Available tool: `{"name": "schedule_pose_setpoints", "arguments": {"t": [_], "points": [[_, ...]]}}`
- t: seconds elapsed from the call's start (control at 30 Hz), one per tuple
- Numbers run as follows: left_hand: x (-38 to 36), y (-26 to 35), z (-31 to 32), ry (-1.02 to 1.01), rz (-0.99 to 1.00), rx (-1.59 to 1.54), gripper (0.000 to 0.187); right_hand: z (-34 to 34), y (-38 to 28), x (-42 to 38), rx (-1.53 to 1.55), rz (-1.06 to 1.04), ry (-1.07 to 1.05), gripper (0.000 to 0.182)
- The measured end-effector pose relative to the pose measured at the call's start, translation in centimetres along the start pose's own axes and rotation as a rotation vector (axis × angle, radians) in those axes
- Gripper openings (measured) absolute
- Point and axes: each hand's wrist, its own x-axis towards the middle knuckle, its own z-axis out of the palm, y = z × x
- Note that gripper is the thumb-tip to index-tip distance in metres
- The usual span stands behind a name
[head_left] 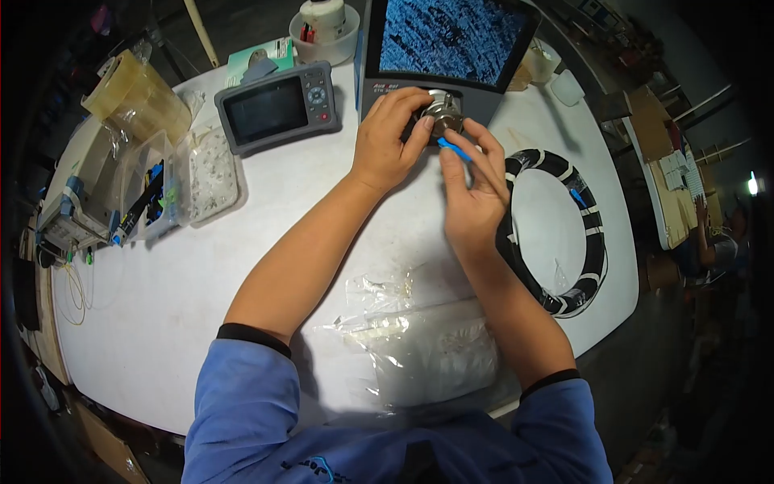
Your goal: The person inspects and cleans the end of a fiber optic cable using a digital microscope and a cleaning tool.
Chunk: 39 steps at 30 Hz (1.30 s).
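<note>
A dark grey instrument (pixel 383 101) with a tilted screen (pixel 451 39) stands at the back of the table; blue and black texture fills the screen. On its front is a round metal fixture (pixel 443 113). My left hand (pixel 391 133) is closed at the fixture's left side, thumb and fingers against the metal. Below and to the right, my right hand (pixel 477 181) pinches a small blue connector (pixel 454 150) close to the fixture. Whether the connector's tip sits inside the fixture is hidden. Right of that hand lies a black cable coil (pixel 597 218) bound with white ties.
A handheld tester (pixel 274 109) with a dark screen stands at the left. Beyond are a clear tray of small parts (pixel 211 173), a clear bin (pixel 157 189) and tape rolls (pixel 137 97). Plastic bags (pixel 427 355) lie near my body. Another person's arm (pixel 703 230) shows far right.
</note>
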Motion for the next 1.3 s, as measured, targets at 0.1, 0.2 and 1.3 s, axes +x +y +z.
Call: {"name": "schedule_pose_setpoints", "arguments": {"t": [0.1,0.2,1.3], "points": [[-0.1,-0.9,0.5,0.035,0.061,-0.004,0.026,-2.6,-2.8,-1.5,-0.060,0.184,-0.141,0.020],[-0.4,-0.7,0.2,0.004,0.015,0.033,0.026,-6.1,-5.5,-3.6,-0.004,0.272,-0.370,0.015],[-0.7,-0.5,0.1,0.036,0.049,-0.029,0.023,-13.2,-10.5,-12.1,-0.357,0.198,-0.471,0.016]]}}
